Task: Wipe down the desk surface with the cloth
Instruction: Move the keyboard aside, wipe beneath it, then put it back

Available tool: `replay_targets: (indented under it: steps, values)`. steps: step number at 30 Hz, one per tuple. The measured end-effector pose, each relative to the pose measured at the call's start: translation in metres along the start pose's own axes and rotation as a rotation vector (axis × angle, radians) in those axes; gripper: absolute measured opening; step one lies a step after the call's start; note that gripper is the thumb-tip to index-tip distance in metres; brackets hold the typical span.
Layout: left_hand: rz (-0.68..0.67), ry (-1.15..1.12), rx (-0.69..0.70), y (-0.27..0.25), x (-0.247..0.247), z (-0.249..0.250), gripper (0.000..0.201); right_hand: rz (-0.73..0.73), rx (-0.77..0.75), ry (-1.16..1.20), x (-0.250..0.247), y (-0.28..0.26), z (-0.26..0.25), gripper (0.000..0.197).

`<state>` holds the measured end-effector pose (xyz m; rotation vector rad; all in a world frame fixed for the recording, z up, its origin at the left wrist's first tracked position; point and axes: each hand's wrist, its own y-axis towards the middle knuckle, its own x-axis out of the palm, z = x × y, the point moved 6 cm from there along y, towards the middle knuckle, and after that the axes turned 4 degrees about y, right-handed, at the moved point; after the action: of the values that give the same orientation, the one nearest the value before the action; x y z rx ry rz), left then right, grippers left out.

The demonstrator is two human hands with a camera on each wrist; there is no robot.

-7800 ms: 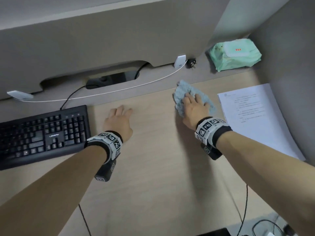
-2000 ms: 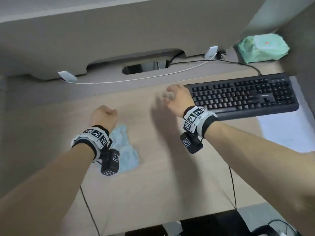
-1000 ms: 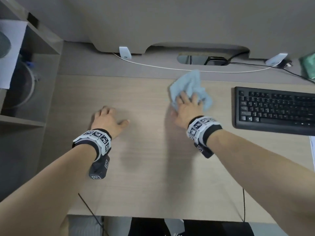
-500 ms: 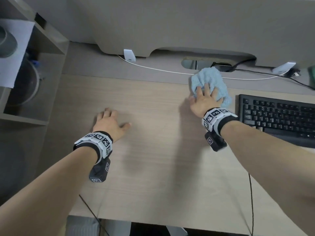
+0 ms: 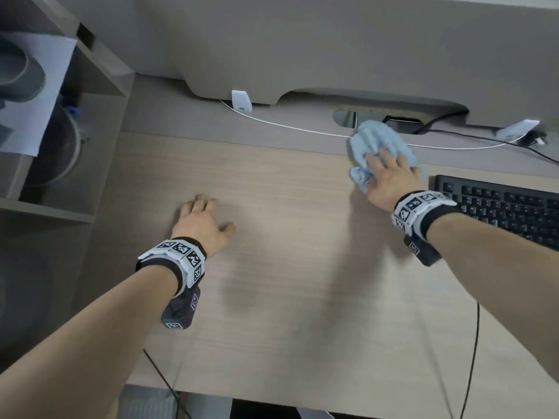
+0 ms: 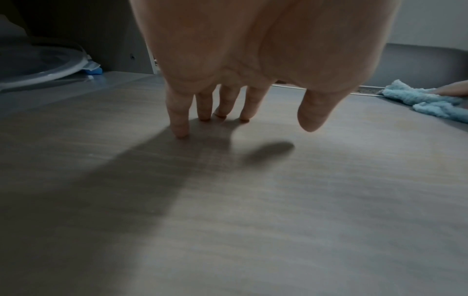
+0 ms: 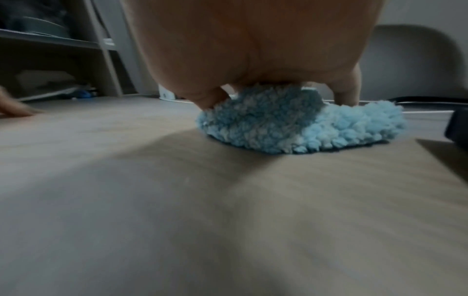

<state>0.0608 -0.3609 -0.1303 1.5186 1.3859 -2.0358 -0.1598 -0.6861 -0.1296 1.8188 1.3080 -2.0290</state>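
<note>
A fluffy light blue cloth (image 5: 374, 141) lies bunched on the light wood desk (image 5: 287, 297) at the back right, just left of the keyboard. My right hand (image 5: 385, 170) presses flat on it with straight fingers; the cloth (image 7: 298, 124) bulges out from under the palm in the right wrist view. My left hand (image 5: 203, 219) rests open on the bare desk at centre left, fingertips (image 6: 181, 130) touching the wood and thumb lifted. The cloth (image 6: 425, 102) shows far right in the left wrist view.
A black keyboard (image 5: 508, 207) sits right beside the cloth. A white cable (image 5: 302, 128) and black cables (image 5: 472, 140) run along the grey back strip by a cable opening (image 5: 348, 119). A shelf unit (image 5: 60, 122) with a container stands at the left. The desk's front edge (image 5: 272, 397) is near.
My right hand has slid the cloth away from me and rightward to the back strip near the keyboard. The left hand has stayed planted on the desk.
</note>
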Motion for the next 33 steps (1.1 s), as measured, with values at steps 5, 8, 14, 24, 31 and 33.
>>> replay_targets:
  steps: [5,8,14,24,31,33]
  values:
    - [0.008,-0.016,0.003,0.0,0.003,0.001,0.077,-0.019,0.119,0.042,-0.006,0.035,-0.042,0.063]
    - [0.005,-0.022,0.003,0.001,0.003,0.002,0.078,-0.047,-0.081,0.0,-0.001,0.037,-0.104,0.061]
    - [0.01,-0.04,0.028,0.0,0.001,-0.001,0.074,-0.098,-0.337,-0.067,0.028,0.002,-0.128,0.058]
    - [-0.017,-0.044,0.05,-0.007,0.001,-0.011,0.077,0.006,0.096,0.138,0.021,0.018,-0.106,0.061]
    - [-0.045,-0.037,0.169,-0.002,-0.006,-0.023,0.074,-0.113,-0.663,-0.089,0.092,-0.071,-0.26,0.065]
    - [-0.033,-0.086,0.201,0.002,-0.013,-0.032,0.075,-0.067,-0.638,-0.053,0.087,-0.066,-0.239,0.058]
